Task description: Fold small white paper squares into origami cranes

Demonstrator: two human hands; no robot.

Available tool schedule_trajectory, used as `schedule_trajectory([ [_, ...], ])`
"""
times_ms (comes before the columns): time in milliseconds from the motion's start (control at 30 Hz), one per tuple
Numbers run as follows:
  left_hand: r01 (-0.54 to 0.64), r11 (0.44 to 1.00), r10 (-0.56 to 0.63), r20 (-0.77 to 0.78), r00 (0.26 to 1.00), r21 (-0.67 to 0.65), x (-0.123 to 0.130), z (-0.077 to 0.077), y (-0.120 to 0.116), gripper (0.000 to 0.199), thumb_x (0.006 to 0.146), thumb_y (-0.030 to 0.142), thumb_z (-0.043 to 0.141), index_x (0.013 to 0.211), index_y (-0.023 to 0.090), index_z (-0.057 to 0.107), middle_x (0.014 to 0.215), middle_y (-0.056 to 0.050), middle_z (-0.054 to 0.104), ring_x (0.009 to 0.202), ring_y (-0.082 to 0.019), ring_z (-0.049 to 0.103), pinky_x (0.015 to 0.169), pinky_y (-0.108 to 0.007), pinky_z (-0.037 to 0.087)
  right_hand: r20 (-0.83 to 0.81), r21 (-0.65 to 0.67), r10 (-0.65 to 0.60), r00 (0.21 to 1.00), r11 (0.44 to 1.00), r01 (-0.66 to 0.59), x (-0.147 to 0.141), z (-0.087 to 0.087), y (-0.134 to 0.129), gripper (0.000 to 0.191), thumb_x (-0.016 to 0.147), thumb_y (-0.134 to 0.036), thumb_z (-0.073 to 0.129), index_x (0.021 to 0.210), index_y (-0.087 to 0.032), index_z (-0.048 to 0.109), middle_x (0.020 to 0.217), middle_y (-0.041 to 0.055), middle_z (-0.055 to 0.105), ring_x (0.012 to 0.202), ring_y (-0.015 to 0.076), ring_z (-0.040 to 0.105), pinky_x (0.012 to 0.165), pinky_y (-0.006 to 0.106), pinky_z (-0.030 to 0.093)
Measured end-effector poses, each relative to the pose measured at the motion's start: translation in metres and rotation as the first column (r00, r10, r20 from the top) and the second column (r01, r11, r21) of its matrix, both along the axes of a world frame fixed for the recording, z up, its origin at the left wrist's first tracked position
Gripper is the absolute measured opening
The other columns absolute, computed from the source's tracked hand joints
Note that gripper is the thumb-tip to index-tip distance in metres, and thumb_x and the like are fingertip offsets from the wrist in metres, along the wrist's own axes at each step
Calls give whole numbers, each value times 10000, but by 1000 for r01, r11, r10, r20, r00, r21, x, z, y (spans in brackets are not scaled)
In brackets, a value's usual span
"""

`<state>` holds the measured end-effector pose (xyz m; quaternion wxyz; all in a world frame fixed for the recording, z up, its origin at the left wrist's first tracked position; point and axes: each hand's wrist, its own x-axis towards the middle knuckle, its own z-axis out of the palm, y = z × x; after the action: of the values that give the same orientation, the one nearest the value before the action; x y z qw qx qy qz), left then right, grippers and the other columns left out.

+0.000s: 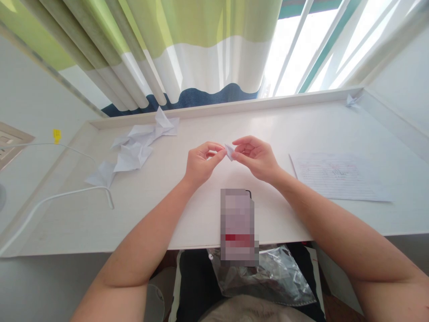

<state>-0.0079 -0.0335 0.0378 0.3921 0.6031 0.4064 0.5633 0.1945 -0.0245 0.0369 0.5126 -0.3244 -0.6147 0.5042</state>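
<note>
Pinched by the left hand [203, 162], touched by the right hand [256, 156] (grip unclear), the small white folded paper [229, 152] could crumple if over-squeezed.

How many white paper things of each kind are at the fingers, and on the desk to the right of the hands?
Small folded white paper piece, at the fingers: 1
Small crumpled-looking white paper piece, far right corner: 1
Flat lined white paper sheet, topmost one visible: 1
Total: 3
</note>
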Motion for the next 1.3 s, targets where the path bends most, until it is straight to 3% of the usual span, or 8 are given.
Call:
schedule_trajectory([
  [200,22,999,-19,76,997,-40,3,3,0,183,818,331,904,792,200,781,934,-55,811,892,-177,750,759,-308,593,22,18,-7,1000,1000,6,-1,0,-1,452,819,-593,922,1069,-272,725,850,-5,710,824,197,734,826,427,630],
  [400,-21,1000,21,117,993,-3,5,1,2,270,763,280,944,885,212,713,860,5,772,814,-140,740,756,-284,608,18,33,-9,1000,999,9,-2,-4,1,471,813,-607,923,1067,-263,725,847,-8,714,825,197,750,822,424,636],
  [500,-34,999,33,92,995,14,4,0,2,270,779,271,924,917,220,697,881,8,772,842,-140,753,767,-275,611,6,43,-19,1000,999,19,-2,-6,2,463,819,-594,924,1074,-260,731,852,-5,719,821,195,743,820,428,636],
  [667,51,997,-56,71,996,63,0,-4,4,336,826,258,861,1111,251,682,975,-10,788,941,-171,784,828,-315,636,-2,16,-24,1000,1000,24,1,-6,5,455,827,-569,927,1097,-268,720,881,2,717,853,202,730,830,441,635],
  [1033,-8,985,23,-89,996,172,-2,-5,3,125,906,284,804,1020,247,770,1047,-36,816,1040,-188,776,849,-319,644,-52,7,-8,999,1000,8,0,-5,4,425,821,-501,947,1088,-257,725,870,0,733,835,191,736,823,423,626],
  [1300,23,968,22,-177,984,248,-3,-3,0,98,964,267,781,1059,260,805,1043,-28,830,951,-162,770,845,-322,631,-83,-77,73,994,994,-79,3,0,4,460,794,-500,969,1101,-266,721,851,-16,738,805,185,720,846,439,631],
])
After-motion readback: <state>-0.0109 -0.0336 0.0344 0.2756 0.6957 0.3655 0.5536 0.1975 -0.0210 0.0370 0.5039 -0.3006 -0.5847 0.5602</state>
